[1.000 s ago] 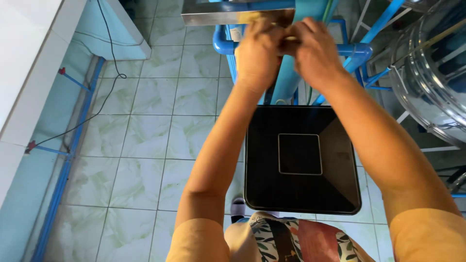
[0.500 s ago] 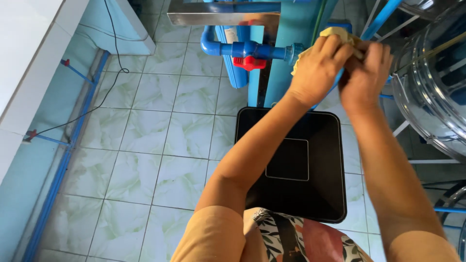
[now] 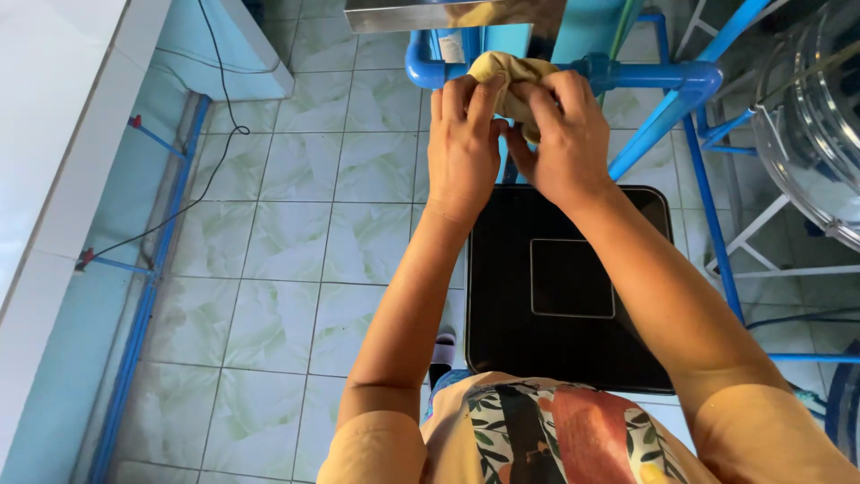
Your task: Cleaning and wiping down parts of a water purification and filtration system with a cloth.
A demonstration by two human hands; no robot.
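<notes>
Two hands, left hand [image 3: 461,148] and right hand [image 3: 560,139], pinch a crumpled tan cloth [image 3: 509,79] between fingers, bunched above the square black plastic bin [image 3: 573,350], likely so drips fall inside.

A small yellowish cloth [image 3: 507,79] is being held bunched and crumpled between both hands, its folds sticking up above the fingers, over the black bin [image 3: 502,296].

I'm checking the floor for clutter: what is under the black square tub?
Pale green floor tiles show around the black tub. At its near left edge something small and dark on the tiles pokes out. The tub covers the rest.
</notes>
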